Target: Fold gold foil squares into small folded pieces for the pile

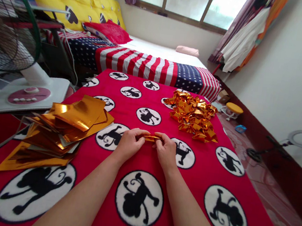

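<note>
Bench (184, 192), red monkey-print cloth, near edge closest. Left hand (131, 144) and right hand (164, 150) clamped on opposite ends of folded gold strip (150, 138), mid-bench. Gold sheets (74, 117) loosely stacked at left edge; folded gold pieces (195, 115) heaped toward far right corner.

Head-worn camera looks forward and down over both hands (146, 146), from above the forearms.

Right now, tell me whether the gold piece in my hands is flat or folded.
Folded, it seems: the gold piece shows as a narrow band between left hand and right hand.
</note>
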Tool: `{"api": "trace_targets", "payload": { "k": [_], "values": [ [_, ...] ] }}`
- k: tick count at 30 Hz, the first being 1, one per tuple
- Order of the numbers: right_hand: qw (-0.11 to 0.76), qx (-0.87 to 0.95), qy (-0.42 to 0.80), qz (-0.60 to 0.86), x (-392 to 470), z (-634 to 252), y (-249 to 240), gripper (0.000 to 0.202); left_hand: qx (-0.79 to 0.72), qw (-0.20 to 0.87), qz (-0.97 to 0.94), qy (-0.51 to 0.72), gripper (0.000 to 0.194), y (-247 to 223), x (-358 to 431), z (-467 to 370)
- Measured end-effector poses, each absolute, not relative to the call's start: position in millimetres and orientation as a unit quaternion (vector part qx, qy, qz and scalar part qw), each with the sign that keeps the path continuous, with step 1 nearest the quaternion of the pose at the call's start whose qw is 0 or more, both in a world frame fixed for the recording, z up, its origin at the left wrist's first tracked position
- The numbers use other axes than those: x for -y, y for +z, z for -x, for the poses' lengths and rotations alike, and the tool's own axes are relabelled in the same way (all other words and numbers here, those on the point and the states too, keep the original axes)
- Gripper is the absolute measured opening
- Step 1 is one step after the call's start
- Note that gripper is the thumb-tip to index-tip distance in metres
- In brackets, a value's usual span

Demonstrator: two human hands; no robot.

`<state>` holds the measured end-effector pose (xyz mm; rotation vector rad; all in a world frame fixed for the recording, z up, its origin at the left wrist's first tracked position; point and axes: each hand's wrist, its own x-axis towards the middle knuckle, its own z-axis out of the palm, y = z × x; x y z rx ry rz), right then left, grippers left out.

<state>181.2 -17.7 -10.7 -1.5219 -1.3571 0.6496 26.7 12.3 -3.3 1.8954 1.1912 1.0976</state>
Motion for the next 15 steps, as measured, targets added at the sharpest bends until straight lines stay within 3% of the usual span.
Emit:
{"api": "trace_targets", "payload": {
  "k": [15],
  "values": [
    [0.479,0.558,0.269,0.622,16.8,-182.0,-10.6,0.032,-0.451,0.310,-0.729,0.410,0.031,-6.3,-14.2,-26.6]
  ]
}}
